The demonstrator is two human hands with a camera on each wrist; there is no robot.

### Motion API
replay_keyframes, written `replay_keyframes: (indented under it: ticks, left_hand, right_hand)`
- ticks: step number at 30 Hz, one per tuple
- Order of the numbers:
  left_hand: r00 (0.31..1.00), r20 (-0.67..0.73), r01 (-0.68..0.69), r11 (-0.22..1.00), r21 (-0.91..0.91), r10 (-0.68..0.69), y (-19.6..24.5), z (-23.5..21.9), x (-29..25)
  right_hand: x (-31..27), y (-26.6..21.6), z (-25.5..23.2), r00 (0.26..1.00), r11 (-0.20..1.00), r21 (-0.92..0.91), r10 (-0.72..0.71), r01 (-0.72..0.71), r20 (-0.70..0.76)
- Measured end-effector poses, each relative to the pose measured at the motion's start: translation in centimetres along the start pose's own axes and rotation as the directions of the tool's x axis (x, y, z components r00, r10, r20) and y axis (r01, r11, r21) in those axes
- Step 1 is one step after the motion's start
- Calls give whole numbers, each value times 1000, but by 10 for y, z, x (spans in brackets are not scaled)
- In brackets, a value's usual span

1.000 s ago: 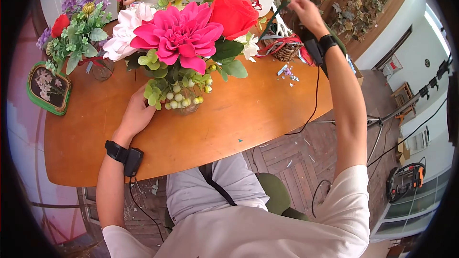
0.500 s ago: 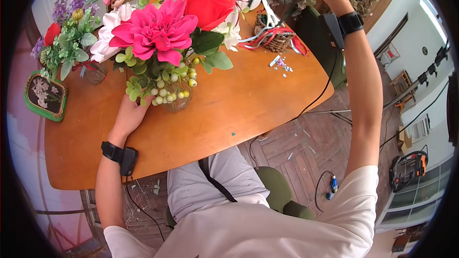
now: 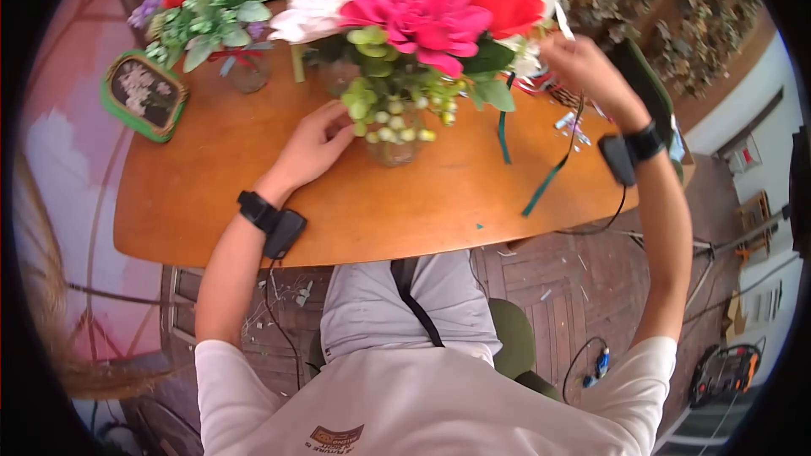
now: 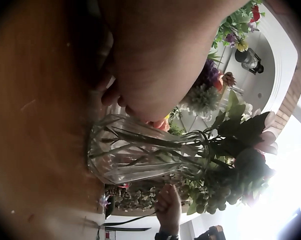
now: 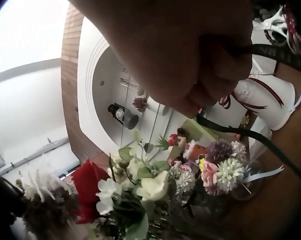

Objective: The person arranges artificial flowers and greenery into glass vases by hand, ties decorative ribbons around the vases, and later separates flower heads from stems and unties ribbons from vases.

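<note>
A clear glass vase (image 3: 395, 150) (image 4: 140, 155) holds large pink, red and white flowers (image 3: 422, 17). Beside its left side is the left hand (image 3: 317, 143) (image 4: 155, 65), fingers loosely bent and partly hidden; whether they touch the glass is unclear. Raised over the table's right side, the right hand (image 3: 591, 78) (image 5: 190, 60) pinches a dark green ribbon (image 3: 542, 189) (image 5: 255, 134). Its ends dangle to the right of the vase, one lower than the other.
A smaller vase of mixed flowers (image 3: 248, 76) and a green-framed picture (image 3: 144, 95) stand on the left of the wooden table (image 3: 380, 219). Scraps (image 3: 571, 127) lie at the right. White-handled scissors (image 5: 276, 22) show in the right wrist view.
The right hand has come down and inward from its raised position at the upper right, bringing the green ribbon beside the vase. The head view has shifted; the left hand remains near the vase.
</note>
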State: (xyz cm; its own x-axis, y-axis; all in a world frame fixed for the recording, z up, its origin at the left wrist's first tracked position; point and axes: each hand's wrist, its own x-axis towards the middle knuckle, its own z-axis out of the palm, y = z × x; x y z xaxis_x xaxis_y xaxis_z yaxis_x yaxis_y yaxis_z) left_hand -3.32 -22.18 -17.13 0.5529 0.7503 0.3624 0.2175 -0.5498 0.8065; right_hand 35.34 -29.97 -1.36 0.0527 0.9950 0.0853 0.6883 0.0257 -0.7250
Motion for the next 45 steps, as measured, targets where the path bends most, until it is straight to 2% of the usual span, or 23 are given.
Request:
replay_keyframes:
  ticks: [1,2,3,4,7,10,12,13,16,18,20,21,28,30,33,34,36,38,39,40,42,43,45]
  left_hand:
    - [999,-13,-46,999,11,46,3,1,0]
    - [995,-24,-95,995,24,95,3,2,1]
    - [993,-27,-111,994,15,111,7,3,1]
    - [999,5,-42,999,-30,42,12,3,1]
    - [997,10,-78,995,68,77,26,8,1]
    - [999,27,-43,995,-95,45,31,20,2]
    - [999,26,-33,974,-225,40,19,27,7]
    - [1000,-4,-16,990,-137,16,38,23,4]
    - [999,32,-8,998,-59,10,33,19,5]
    - [1000,-5,-31,999,-30,30,29,19,4]
    - [998,0,-61,998,-19,61,23,19,4]
    - [999,18,-35,999,-15,35,27,17,3]
    - [997,80,-4,998,-59,9,30,19,-1]
    - [991,116,88,982,-169,-69,29,18,-2]
    - [989,128,79,997,6,-79,36,16,-1]
    - [991,100,84,994,63,-90,34,16,-4]
    - [974,46,220,975,31,-222,13,13,-12]
    - [969,45,240,970,28,-241,-7,7,-16]
    - [981,-92,182,975,126,-171,-20,4,-19]
    - [973,-218,128,965,230,-77,-31,1,-21]
    - [983,-176,86,979,183,-54,-44,-5,-13]
    - [985,-164,67,992,109,-48,-51,-8,-8]
    - [988,-123,109,978,176,-89,-76,-19,-4]
  right_hand:
    - [3,24,20,998,994,107,-29,23,47]
    - [0,23,37,996,999,-22,34,-32,87]
    - [0,31,50,987,999,22,46,-50,153]
    - [0,38,68,971,982,186,-16,-29,237]
    - [-1,22,104,967,982,173,26,-71,255]
    - [-8,-9,126,966,976,217,-80,26,245]
    - [-6,-13,142,992,929,350,-116,124,-46]
    - [-7,-20,137,999,995,89,-33,35,-27]
    - [10,10,144,975,974,-106,-210,202,-71]
    - [21,33,151,982,962,-217,-180,164,-53]
    - [27,64,163,981,977,137,-144,161,-127]
    - [37,85,170,983,881,440,-132,174,-125]
    - [37,81,174,999,783,620,-41,43,-18]
    - [35,77,176,1000,740,673,-12,14,-8]
    - [25,52,167,1000,718,696,4,-5,3]
    - [35,69,159,894,432,872,-447,229,-13]
    - [6,24,143,966,843,486,-259,229,-5]
    - [17,33,155,994,644,764,-103,43,30]
    - [19,29,163,974,509,838,-198,197,-108]
    - [28,35,159,964,593,783,-263,186,-31]
    - [16,23,149,980,694,719,-168,42,105]
    - [12,20,152,989,666,745,-81,-39,124]
    - [19,27,159,979,653,757,-171,30,109]
